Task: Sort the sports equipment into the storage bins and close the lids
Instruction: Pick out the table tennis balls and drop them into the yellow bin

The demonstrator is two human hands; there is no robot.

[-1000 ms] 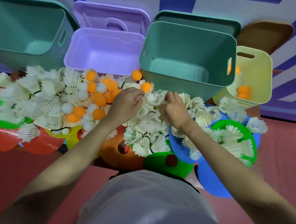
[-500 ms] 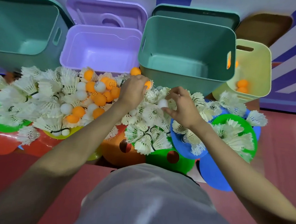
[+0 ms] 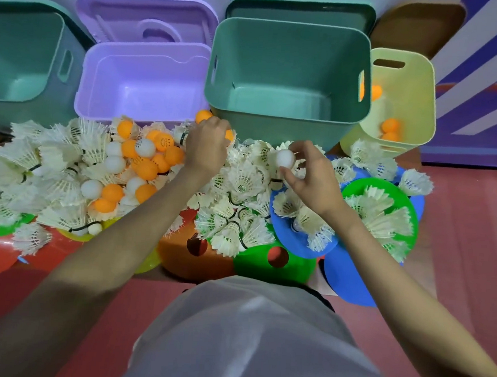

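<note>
A wide pile of white shuttlecocks (image 3: pixel 241 188) mixed with orange balls (image 3: pixel 147 168) and white balls (image 3: pixel 115 164) lies in front of me. My right hand (image 3: pixel 313 175) pinches a white ball (image 3: pixel 284 158) just above the pile. My left hand (image 3: pixel 207 147) is curled over an orange ball (image 3: pixel 230 134) at the foot of the middle teal bin (image 3: pixel 287 73); the grip itself is hidden. The purple bin (image 3: pixel 143 83) and the left teal bin (image 3: pixel 21 54) stand open. The yellow bin (image 3: pixel 400 101) holds a few orange balls.
Lids lean against the wall behind the bins: a purple lid (image 3: pixel 147 22) and a teal lid (image 3: pixel 301 11). Flat coloured discs, blue (image 3: pixel 347 277), green (image 3: pixel 277 261), orange (image 3: pixel 189 257), lie under the pile on the red floor (image 3: pixel 473 233).
My right hand has come up off the shuttlecocks with a white ball between its fingers. My left hand has moved forward to the orange ball by the teal bin.
</note>
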